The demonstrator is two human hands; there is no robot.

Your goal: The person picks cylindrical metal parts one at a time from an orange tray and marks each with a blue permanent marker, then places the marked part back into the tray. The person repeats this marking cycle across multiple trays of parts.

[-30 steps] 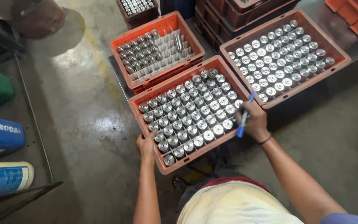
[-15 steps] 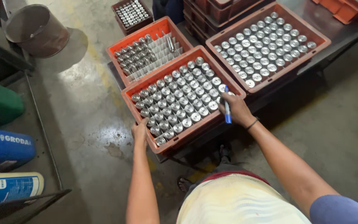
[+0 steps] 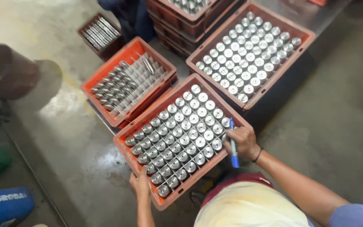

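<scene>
An orange crate (image 3: 127, 150) full of upright shiny metal cylinders (image 3: 185, 134) in a grid sits right in front of me. My left hand (image 3: 140, 185) grips its near left corner. On the crate's near right rim rests my right hand (image 3: 241, 141), which also holds a blue pen (image 3: 233, 147) pointing down past the rim.
A second orange crate (image 3: 101, 101), partly filled with cylinders, lies to the left. A brown-red full crate (image 3: 274, 75) sits at the right on stacked crates. A small dark crate (image 3: 101, 35) is farther back. A blurred brown bucket (image 3: 5, 71) and a blue container (image 3: 5, 206) stand at the left.
The view has shifted; the front crate now lies lower and closer to me. Both hands keep their places on its near corners, the pen still in the right hand.
</scene>
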